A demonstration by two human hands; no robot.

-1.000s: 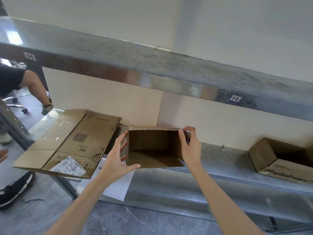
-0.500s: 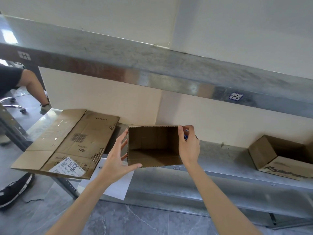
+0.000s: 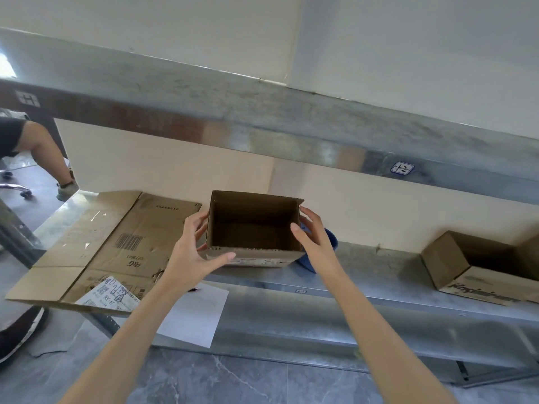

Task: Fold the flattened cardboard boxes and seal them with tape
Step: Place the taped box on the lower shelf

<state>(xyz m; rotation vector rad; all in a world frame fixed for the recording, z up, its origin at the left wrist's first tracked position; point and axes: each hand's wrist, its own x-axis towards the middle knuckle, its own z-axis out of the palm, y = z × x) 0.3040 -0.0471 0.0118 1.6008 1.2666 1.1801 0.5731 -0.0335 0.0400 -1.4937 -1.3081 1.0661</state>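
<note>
Open-topped box (image 3: 253, 228) is sitting at the front of the metal shelf (image 3: 379, 275), between flat cardboard (image 3: 116, 246) and something blue (image 3: 331, 246). Left hand (image 3: 189, 252) is gripping its left corner, thumb along the front. Right hand (image 3: 313, 237) is curling round the right wall, thumb inside. A second box (image 3: 481, 266) is lying well off to the right, paper (image 3: 195, 313) is hanging off the shelf edge, and grey floor tiles (image 3: 218, 380) are showing below.

A storeroom or packing area. Grey galvanised steel shelving (image 3: 364, 277) runs along a plain cream wall (image 3: 175, 170), its beams tagged with small white location labels (image 3: 402, 168). A flattened brown cardboard carton (image 3: 116, 243) and an open brown printed carton (image 3: 455, 266) lie on the lower shelf, above grey marbled floor tiles (image 3: 233, 380).
</note>
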